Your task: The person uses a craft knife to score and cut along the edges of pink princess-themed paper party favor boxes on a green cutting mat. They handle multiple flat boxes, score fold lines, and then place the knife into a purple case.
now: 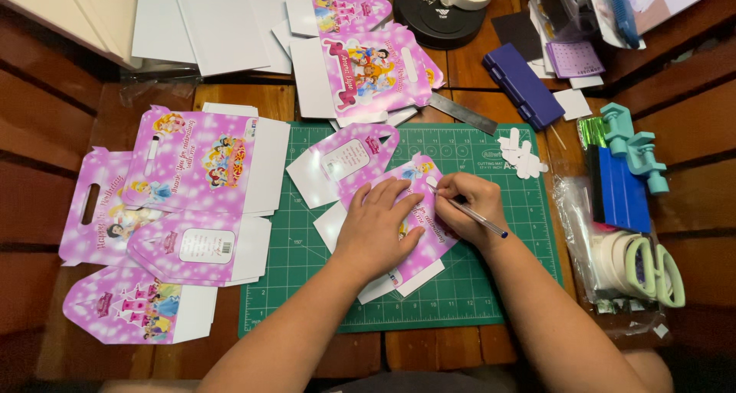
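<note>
Hands are both down on the same piece here: a flat pink box cutout (414,232) lying on the green cutting mat (491,286) in the middle of the wooden desk (429,351). Left hand (377,228) is spread flat with the fingers fanned out, pressing the card down so it can't slide. Right hand (469,207) is closed in a pinch on a thin craft knife (474,215), tip sitting near the top edge of the cutout, just beside the left fingertips. My read is that this printed card is light and fairly stiff but creases easily, and the glossy face probably slips on the mat, so a flat palm over the middle looks like the sane way to hold it, with fingers kept off to the side of the blade line. A second cutout (349,163) sits just above it on the mat, partly tucked under. Off to the left there's a stack of finished pink cutouts (184,209), more up top (368,67), plus white card sheets (207,17). A metal ruler (460,111) lies at the mat's top edge, small white scraps (521,155) on the mat's right corner, and green-handled scissors (655,270) over tape rolls (613,259) on the right.
</note>
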